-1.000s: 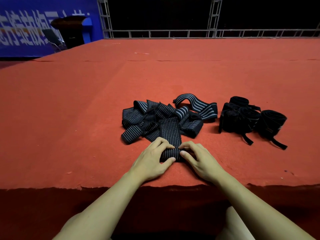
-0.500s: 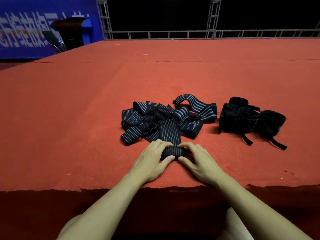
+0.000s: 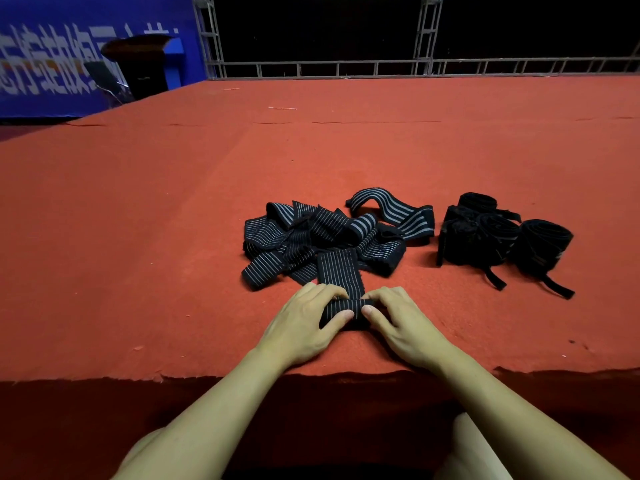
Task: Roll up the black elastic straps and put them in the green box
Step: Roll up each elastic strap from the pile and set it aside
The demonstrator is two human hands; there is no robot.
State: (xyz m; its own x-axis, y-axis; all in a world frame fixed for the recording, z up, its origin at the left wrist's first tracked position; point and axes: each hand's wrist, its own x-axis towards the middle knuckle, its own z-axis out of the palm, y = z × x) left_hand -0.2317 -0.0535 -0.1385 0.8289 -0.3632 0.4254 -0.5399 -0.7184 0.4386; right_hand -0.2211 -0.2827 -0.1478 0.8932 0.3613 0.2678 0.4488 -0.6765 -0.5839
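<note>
Strap in work: black elastic with thin grey lines, lying flat on the red carpet near its front edge, running away from the person. Its near end is wound into a short roll lying crosswise between the two hands.

Left hand: fingers curled over the far side of the roll at its left end, thumb pressed against the near side. It grips the roll.

Right hand: mirror position at the right end, fingers curled over the top, thumb tip on the near face. Also gripping the roll. The two thumb tips sit close together, not quite touching. Both forearms reach in from the bottom edge of the view.

The unrolled length of the strap leads straight into a loose pile of straps, striped black and grey, tangled and overlapping just beyond the hands. One striped strap arches up at the pile's far right side.

Right of the pile, apart from it: a cluster of rolled straps, plain black, standing close together and touching, with loose tails trailing toward the front.

Beyond the carpet: metal truss railing across the back, blue banner with white characters at far left, and a dark stand in front of it.
</note>
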